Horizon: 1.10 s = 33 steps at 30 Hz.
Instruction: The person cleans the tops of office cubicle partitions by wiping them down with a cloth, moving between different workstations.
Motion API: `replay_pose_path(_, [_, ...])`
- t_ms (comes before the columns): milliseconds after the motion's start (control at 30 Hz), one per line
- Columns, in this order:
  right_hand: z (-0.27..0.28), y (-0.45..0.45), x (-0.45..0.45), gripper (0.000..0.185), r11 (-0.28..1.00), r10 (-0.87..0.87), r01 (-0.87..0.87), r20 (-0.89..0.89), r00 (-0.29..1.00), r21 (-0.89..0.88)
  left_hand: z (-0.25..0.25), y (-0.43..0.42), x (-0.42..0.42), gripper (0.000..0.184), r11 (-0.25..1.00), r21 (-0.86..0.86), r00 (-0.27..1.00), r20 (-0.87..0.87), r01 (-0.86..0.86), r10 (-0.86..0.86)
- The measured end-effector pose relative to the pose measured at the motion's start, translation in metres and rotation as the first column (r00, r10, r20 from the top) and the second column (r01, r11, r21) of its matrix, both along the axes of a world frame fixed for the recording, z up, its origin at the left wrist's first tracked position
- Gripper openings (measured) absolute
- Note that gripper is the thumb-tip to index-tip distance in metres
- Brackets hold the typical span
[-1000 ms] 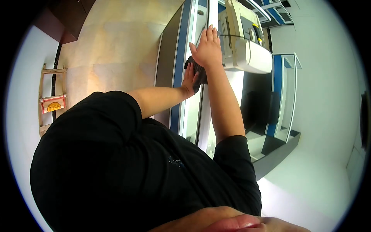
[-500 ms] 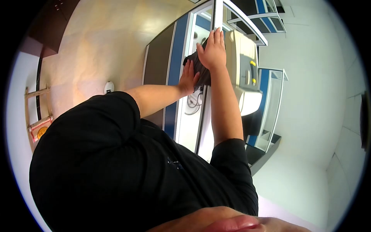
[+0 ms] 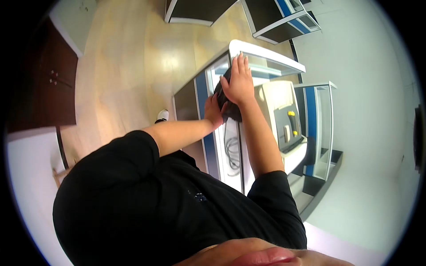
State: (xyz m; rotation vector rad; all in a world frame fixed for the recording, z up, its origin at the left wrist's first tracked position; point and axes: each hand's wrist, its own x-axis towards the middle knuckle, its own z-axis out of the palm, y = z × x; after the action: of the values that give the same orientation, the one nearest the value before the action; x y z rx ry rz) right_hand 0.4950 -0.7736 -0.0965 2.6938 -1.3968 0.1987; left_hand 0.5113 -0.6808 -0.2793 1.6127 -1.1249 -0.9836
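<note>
A black, soft-looking wrinkled item (image 3: 231,114) lies on the white desk (image 3: 233,166); I cannot tell whether it is a cloth or a bag. My right hand (image 3: 240,84) lies flat on its upper part, fingers stretched out and thumb apart. Lower down, my left hand (image 3: 215,111) rests against its near left side, with the thumb apart and the fingers slightly bent. The hands cover much of the black item. Near my left hand, a grey cable (image 3: 231,155) lies in loops on the desk.
Right of my right forearm stands a bulky beige machine (image 3: 277,99) with yellow parts. A desk partition (image 3: 321,128) rises behind it. More dark desks (image 3: 199,11) stand at the top. A dark brown cabinet (image 3: 49,84) is at the left, across the tiled floor (image 3: 128,66).
My view has shifted, so the desk and machine sit lower in the picture. Both hands remain on the black item; the left hand's fingers look more bent.
</note>
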Motion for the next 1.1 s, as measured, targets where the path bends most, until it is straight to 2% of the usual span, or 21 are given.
replay_pose_path(33, [0.003, -0.007, 0.005, 0.087, 1.000, -0.001, 0.000, 0.022, 1.000, 0.023, -0.008, -0.014, 0.003, 0.076, 0.987, -0.056, 0.938, -0.323, -0.150, 0.125])
replay_pose_path(100, [0.006, -0.021, 0.013, 0.087, 0.999, -0.008, 0.006, 0.040, 0.999, 0.049, -0.003, -0.032, 0.035, 0.074, 0.995, 0.097, 0.948, -0.314, -0.027, 0.056])
replay_pose_path(133, [0.006, -0.028, 0.017, 0.087, 0.999, -0.001, -0.001, 0.056, 0.998, 0.044, -0.011, -0.046, 0.047, 0.066, 0.992, 0.099, 0.912, -0.410, 0.075, -0.028])
replay_pose_path(167, [0.008, -0.034, 0.021, 0.087, 0.998, 0.000, -0.003, 0.051, 0.999, 0.070, -0.011, -0.061, 0.065, 0.055, 0.971, 0.170, 0.945, -0.307, 0.169, -0.111])
replay_pose_path(200, [0.012, -0.039, 0.024, 0.087, 0.995, -0.002, -0.003, 0.050, 0.999, 0.097, -0.007, -0.069, 0.083, 0.045, 0.966, -0.043, 0.950, -0.174, 0.256, -0.260])
replay_pose_path(233, [0.018, -0.044, 0.027, 0.088, 0.994, 0.003, -0.010, 0.069, 0.998, 0.110, 0.021, -0.073, 0.106, 0.041, 0.931, -0.054, 0.904, -0.224, 0.361, -0.363])
replay_pose_path(300, [0.027, -0.052, 0.034, 0.088, 0.989, 0.012, -0.026, 0.100, 0.995, 0.145, 0.034, -0.092, 0.153, 0.042, 0.847, -0.055, 0.847, -0.040, 0.528, -0.530])
replay_pose_path(333, [0.031, -0.058, 0.036, 0.088, 0.986, 0.024, -0.041, 0.109, 0.994, 0.159, 0.049, -0.102, 0.175, 0.044, 0.831, 0.008, 0.830, -0.055, 0.556, -0.555])
replay_pose_path(367, [0.034, -0.062, 0.038, 0.086, 0.985, 0.032, -0.049, 0.107, 0.994, 0.166, 0.029, -0.112, 0.194, 0.043, 0.839, -0.106, 0.844, 0.008, 0.535, -0.537])
replay_pose_path(400, [0.036, -0.063, 0.040, 0.084, 0.981, 0.041, -0.058, 0.097, 0.994, 0.183, 0.060, -0.119, 0.218, 0.045, 0.801, 0.055, 0.802, -0.088, 0.596, -0.591])
replay_pose_path(433, [0.035, -0.065, 0.041, 0.069, 0.984, 0.052, -0.073, 0.131, 0.990, 0.163, 0.058, -0.127, 0.236, 0.043, 0.801, 0.015, 0.795, -0.132, 0.599, -0.592])
replay_pose_path(500, [0.030, -0.067, 0.042, 0.060, 0.981, 0.045, -0.066, 0.118, 0.992, 0.181, 0.056, -0.133, 0.258, 0.040, 0.806, -0.029, 0.788, -0.190, 0.591, -0.585])
replay_pose_path(567, [0.034, -0.074, 0.047, 0.036, 0.980, 0.018, -0.041, 0.118, 0.993, 0.195, 0.077, -0.141, 0.276, 0.037, 0.747, 0.005, 0.741, 0.123, 0.665, -0.660])
replay_pose_path(667, [0.028, -0.087, 0.054, 0.030, 0.976, 0.012, -0.043, 0.149, 0.989, 0.214, 0.083, -0.163, 0.295, 0.037, 0.807, -0.060, 0.796, 0.219, 0.588, -0.564])
replay_pose_path(700, [0.029, -0.092, 0.062, 0.025, 0.990, 0.008, -0.038, 0.211, 0.977, 0.137, 0.094, -0.177, 0.307, 0.039, 0.794, -0.099, 0.787, 0.252, 0.600, -0.563])
replay_pose_path(733, [0.029, -0.102, 0.068, 0.025, 0.988, 0.016, -0.046, 0.199, 0.980, 0.145, 0.102, -0.191, 0.318, 0.039, 0.801, -0.101, 0.796, 0.238, 0.591, -0.557])
replay_pose_path(800, [0.029, -0.127, 0.081, 0.023, 0.930, -0.084, -0.003, 0.219, 0.972, 0.368, 0.114, -0.222, 0.339, 0.039, 0.736, -0.138, 0.732, 0.329, 0.663, -0.597])
replay_pose_path(833, [0.040, -0.141, 0.094, 0.024, 0.933, -0.072, -0.054, 0.332, 0.940, 0.357, 0.120, -0.236, 0.350, 0.037, 0.732, -0.190, 0.738, 0.370, 0.655, -0.564])
replay_pose_path(867, [0.051, -0.156, 0.107, 0.027, 0.873, -0.176, 0.025, 0.267, 0.947, 0.488, 0.124, -0.249, 0.362, 0.037, 0.735, -0.184, 0.741, 0.357, 0.653, -0.569])
replay_pose_path(1033, [0.076, -0.264, 0.171, 0.034, 0.878, 0.026, -0.143, 0.253, 0.967, 0.456, 0.141, -0.328, 0.451, 0.032, 0.773, -0.224, 0.771, 0.434, 0.594, -0.466])
replay_pose_path(1100, [0.075, -0.299, 0.198, 0.033, 0.884, -0.033, -0.094, 0.262, 0.964, 0.457, 0.133, -0.369, 0.486, 0.031, 0.777, -0.194, 0.760, 0.444, 0.599, -0.475])
